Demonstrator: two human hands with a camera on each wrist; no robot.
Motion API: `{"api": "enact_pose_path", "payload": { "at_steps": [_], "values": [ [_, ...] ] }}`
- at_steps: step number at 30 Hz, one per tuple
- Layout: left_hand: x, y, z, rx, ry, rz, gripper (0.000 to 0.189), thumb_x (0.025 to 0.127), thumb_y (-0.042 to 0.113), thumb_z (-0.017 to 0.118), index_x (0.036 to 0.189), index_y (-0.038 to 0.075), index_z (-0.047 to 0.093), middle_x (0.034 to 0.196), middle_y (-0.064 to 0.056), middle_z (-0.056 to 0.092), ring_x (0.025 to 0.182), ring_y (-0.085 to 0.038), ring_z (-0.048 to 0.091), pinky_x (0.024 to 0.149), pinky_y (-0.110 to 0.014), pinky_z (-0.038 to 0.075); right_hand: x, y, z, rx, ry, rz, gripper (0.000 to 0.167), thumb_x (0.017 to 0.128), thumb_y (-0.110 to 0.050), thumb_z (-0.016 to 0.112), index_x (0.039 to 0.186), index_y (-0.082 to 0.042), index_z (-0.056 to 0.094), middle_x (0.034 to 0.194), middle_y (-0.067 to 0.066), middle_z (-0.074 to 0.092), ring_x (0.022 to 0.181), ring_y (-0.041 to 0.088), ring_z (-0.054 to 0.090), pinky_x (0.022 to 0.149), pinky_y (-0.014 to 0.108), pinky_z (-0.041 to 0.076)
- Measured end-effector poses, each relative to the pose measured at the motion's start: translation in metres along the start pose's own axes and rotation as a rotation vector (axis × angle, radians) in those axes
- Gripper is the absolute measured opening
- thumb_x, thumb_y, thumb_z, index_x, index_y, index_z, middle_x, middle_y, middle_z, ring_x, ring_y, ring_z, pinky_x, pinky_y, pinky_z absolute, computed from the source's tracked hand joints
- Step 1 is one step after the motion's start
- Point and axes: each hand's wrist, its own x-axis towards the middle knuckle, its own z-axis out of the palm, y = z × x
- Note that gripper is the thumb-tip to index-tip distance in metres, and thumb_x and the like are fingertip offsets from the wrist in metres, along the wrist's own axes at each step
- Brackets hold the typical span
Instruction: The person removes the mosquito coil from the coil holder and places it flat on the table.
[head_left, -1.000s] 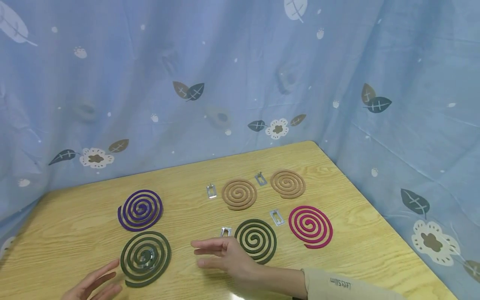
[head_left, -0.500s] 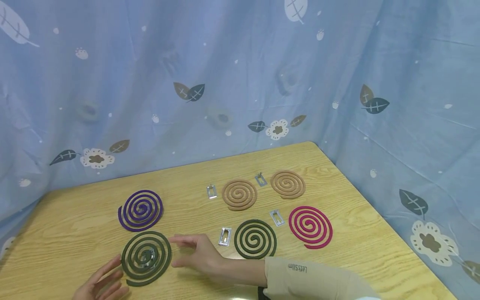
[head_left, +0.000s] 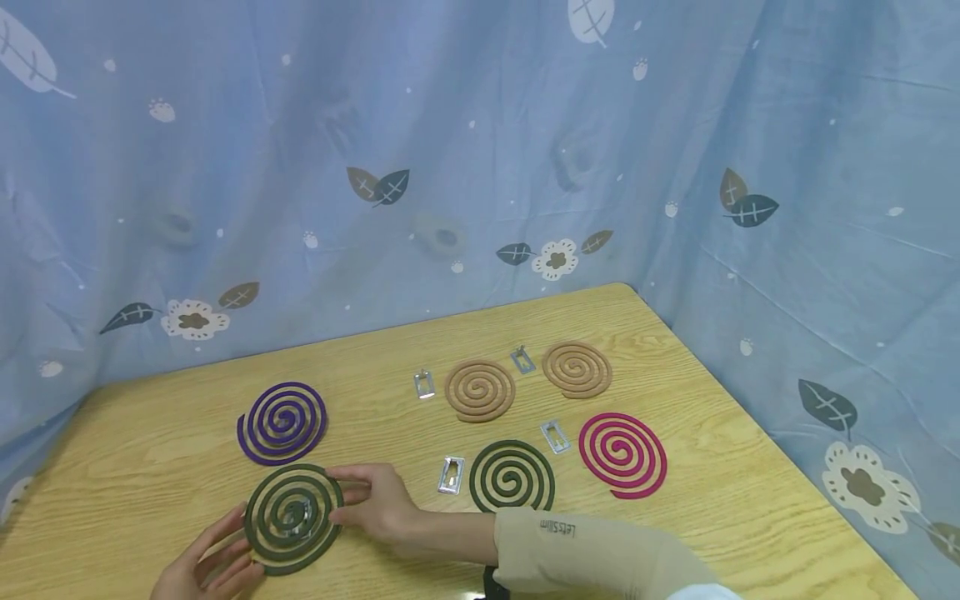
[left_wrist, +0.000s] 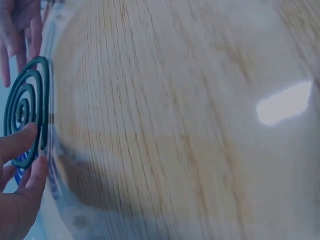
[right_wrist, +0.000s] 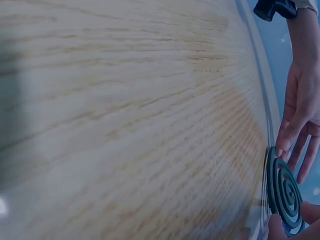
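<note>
A dark green mosquito coil (head_left: 292, 518) lies near the table's front left, over a small silver coil stand (head_left: 300, 515) that shows through its rings. My left hand (head_left: 206, 557) is at its left edge, fingers mostly straight, tips touching the rim. On the opposite side, my right hand (head_left: 384, 504) has its index finger and thumb apart, both tips at the right rim. The coil also shows edge-on in the left wrist view, where the green coil (left_wrist: 24, 105) has fingers near it at both ends. The right wrist view likewise shows the green coil (right_wrist: 286, 192) between two hands.
A purple coil (head_left: 282, 419) lies just behind. To the right are two tan coils (head_left: 478, 387), a second green coil (head_left: 512, 477) partly behind my sleeve, and a magenta coil (head_left: 621, 450). Several silver stands (head_left: 451, 475) lie among them. A blue patterned curtain (head_left: 420, 150) borders the wooden table.
My right hand has moved left from beside the second green coil to the right rim of the left green coil. My left hand has shifted slightly right, onto its left rim.
</note>
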Motion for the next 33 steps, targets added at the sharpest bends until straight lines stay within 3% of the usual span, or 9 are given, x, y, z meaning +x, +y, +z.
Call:
{"api": "enact_pose_path", "payload": {
  "at_steps": [4, 7, 10, 15, 19, 22, 26, 28, 33],
  "values": [
    [-0.002, 0.000, 0.003, -0.058, 0.009, 0.064, 0.070, 0.074, 0.005, 0.082, 0.127, 0.038, 0.049, 0.099, 0.042, 0.047, 0.087, 0.014, 0.055, 0.084, -0.015, 0.053, 0.001, 0.000, 0.002, -0.032, 0.034, 0.016, 0.049, 0.073, 0.018, 0.070, 0.119, -0.001, 0.065, 0.110, 0.006, 0.067, 0.083, 0.018, 0.069, 0.067, 0.020, 0.058],
    [-0.004, -0.001, 0.004, -0.078, 0.028, 0.123, 0.065, 0.073, 0.001, 0.081, 0.119, 0.038, 0.054, 0.099, 0.042, 0.048, 0.086, 0.013, 0.056, 0.080, -0.015, 0.054, 0.002, 0.000, 0.003, -0.047, 0.049, 0.016, 0.049, 0.072, 0.018, 0.071, 0.117, -0.001, 0.066, 0.111, 0.005, 0.066, 0.083, 0.019, 0.068, 0.067, 0.020, 0.058],
    [-0.005, -0.002, 0.005, -0.030, 0.055, 0.168, 0.060, 0.076, 0.007, 0.080, 0.129, 0.024, 0.056, 0.100, 0.042, 0.049, 0.087, 0.013, 0.055, 0.076, -0.014, 0.055, 0.002, 0.000, 0.004, -0.043, 0.046, -0.002, 0.049, 0.072, 0.020, 0.069, 0.117, 0.000, 0.065, 0.113, 0.010, 0.066, 0.085, 0.021, 0.068, 0.069, 0.021, 0.059],
    [-0.003, 0.000, 0.004, 0.094, 0.071, 0.147, 0.071, 0.081, 0.027, 0.078, 0.139, 0.003, 0.045, 0.100, 0.044, 0.044, 0.087, 0.016, 0.051, 0.073, -0.012, 0.052, 0.004, 0.001, 0.004, -0.040, 0.051, -0.030, 0.055, 0.067, 0.025, 0.068, 0.116, 0.000, 0.065, 0.112, 0.011, 0.068, 0.085, 0.022, 0.070, 0.069, 0.023, 0.059],
    [-0.003, -0.001, 0.002, 0.004, 0.047, 0.075, 0.058, 0.080, 0.027, 0.079, 0.132, 0.023, 0.054, 0.100, 0.040, 0.047, 0.087, 0.014, 0.053, 0.077, -0.015, 0.053, 0.004, 0.005, 0.005, -0.067, 0.071, -0.047, 0.056, 0.062, 0.029, 0.068, 0.109, -0.001, 0.068, 0.105, 0.005, 0.069, 0.080, 0.017, 0.070, 0.068, 0.022, 0.059],
    [-0.005, -0.003, 0.002, -0.065, 0.076, 0.066, 0.051, 0.079, 0.025, 0.080, 0.125, 0.032, 0.059, 0.099, 0.038, 0.051, 0.086, 0.012, 0.055, 0.074, -0.017, 0.055, 0.004, 0.007, 0.006, -0.049, 0.075, -0.052, 0.052, 0.061, 0.030, 0.068, 0.104, 0.000, 0.068, 0.100, 0.001, 0.068, 0.077, 0.013, 0.069, 0.065, 0.022, 0.059],
    [-0.009, -0.004, 0.002, -0.095, 0.162, 0.148, 0.051, 0.078, 0.018, 0.081, 0.126, 0.017, 0.063, 0.097, 0.034, 0.058, 0.083, 0.007, 0.059, 0.066, -0.019, 0.057, 0.004, 0.004, 0.007, -0.024, 0.073, -0.060, 0.050, 0.060, 0.029, 0.070, 0.100, 0.000, 0.067, 0.095, -0.003, 0.066, 0.074, 0.008, 0.064, 0.063, 0.020, 0.058],
    [-0.010, -0.003, 0.002, -0.071, 0.196, 0.168, 0.050, 0.078, 0.018, 0.081, 0.125, 0.019, 0.065, 0.097, 0.035, 0.058, 0.082, 0.008, 0.058, 0.064, -0.019, 0.057, 0.004, 0.002, 0.006, -0.026, 0.067, -0.065, 0.050, 0.060, 0.028, 0.071, 0.101, -0.001, 0.066, 0.096, -0.003, 0.065, 0.075, 0.007, 0.062, 0.064, 0.020, 0.058],
    [-0.013, -0.001, -0.001, 0.013, 0.204, 0.162, 0.057, 0.079, 0.025, 0.081, 0.131, 0.015, 0.060, 0.099, 0.038, 0.054, 0.083, 0.010, 0.056, 0.066, -0.020, 0.057, 0.001, -0.001, 0.002, 0.001, 0.035, -0.075, 0.052, 0.064, 0.026, 0.070, 0.108, -0.001, 0.064, 0.100, 0.001, 0.065, 0.079, 0.008, 0.061, 0.069, 0.022, 0.059]
  ]
}}
